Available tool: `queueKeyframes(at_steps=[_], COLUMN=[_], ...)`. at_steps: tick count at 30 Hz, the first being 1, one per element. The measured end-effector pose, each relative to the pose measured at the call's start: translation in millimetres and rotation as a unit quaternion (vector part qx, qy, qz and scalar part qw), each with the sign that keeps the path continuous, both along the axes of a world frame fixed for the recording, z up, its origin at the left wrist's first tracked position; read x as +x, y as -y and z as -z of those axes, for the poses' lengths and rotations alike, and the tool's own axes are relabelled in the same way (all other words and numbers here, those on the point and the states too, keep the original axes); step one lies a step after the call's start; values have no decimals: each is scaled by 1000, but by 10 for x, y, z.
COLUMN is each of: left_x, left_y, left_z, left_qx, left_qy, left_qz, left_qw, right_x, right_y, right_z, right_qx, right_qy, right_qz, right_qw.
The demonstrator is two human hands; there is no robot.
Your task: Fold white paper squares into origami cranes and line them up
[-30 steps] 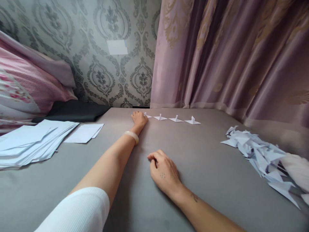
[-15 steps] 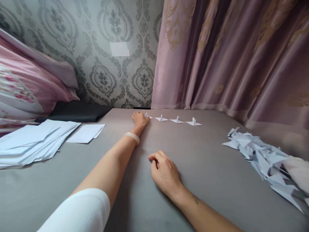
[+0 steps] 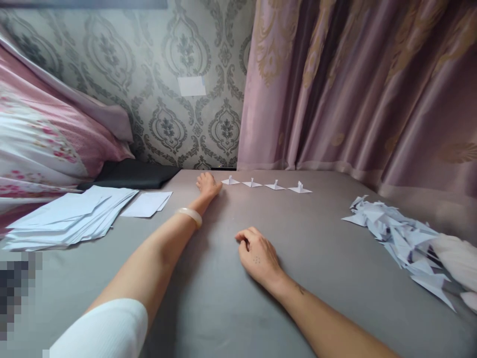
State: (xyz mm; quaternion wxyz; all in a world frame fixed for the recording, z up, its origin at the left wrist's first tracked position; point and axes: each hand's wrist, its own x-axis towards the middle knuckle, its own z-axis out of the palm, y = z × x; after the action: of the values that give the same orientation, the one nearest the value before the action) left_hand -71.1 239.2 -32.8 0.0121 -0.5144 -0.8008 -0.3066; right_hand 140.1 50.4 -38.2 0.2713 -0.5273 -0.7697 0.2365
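My left hand [image 3: 208, 183] is stretched far forward over the grey surface, fingers apart, with nothing seen in it. Just to its right is the leftmost folded paper bird [image 3: 230, 180], upright with its wings spread flat; whether the thumb side touches the wing tip I cannot tell. It belongs to a row of several such white paper birds [image 3: 276, 185] reaching rightward, wing tip close to wing tip. My right hand [image 3: 259, 256] rests nearer to me, its fingers loosely curled in, and no object shows in it.
On the left lie a stack of white paper sheets [image 3: 67, 214], a smaller paper pile [image 3: 147, 204] and a folded black cloth [image 3: 137, 173]. A heap of folded white papers [image 3: 395, 233] lies at right beside a whitish bundle [image 3: 456, 258]. Pink curtains [image 3: 276, 99] hang behind.
My left hand has moved left, off the leftmost paper bird, which now shows whole. My right hand keeps its curled pose. The camera view has shifted slightly.
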Motion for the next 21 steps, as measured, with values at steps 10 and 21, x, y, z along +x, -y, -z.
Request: queueKeyframes(at_steps=[10,21], left_x=[-1043,-1726], left_y=[1129,1681], left_z=[-238,-97], left_qx=[20,221], left_qy=[27,144], left_qz=[-19,-169], left_qw=[999,950], right_x=[12,29], right_y=[35,39], right_z=[-24,-4], right_qx=[14,31], right_qy=[19,31], right_qz=[-26,-41], right_qw=[999,998])
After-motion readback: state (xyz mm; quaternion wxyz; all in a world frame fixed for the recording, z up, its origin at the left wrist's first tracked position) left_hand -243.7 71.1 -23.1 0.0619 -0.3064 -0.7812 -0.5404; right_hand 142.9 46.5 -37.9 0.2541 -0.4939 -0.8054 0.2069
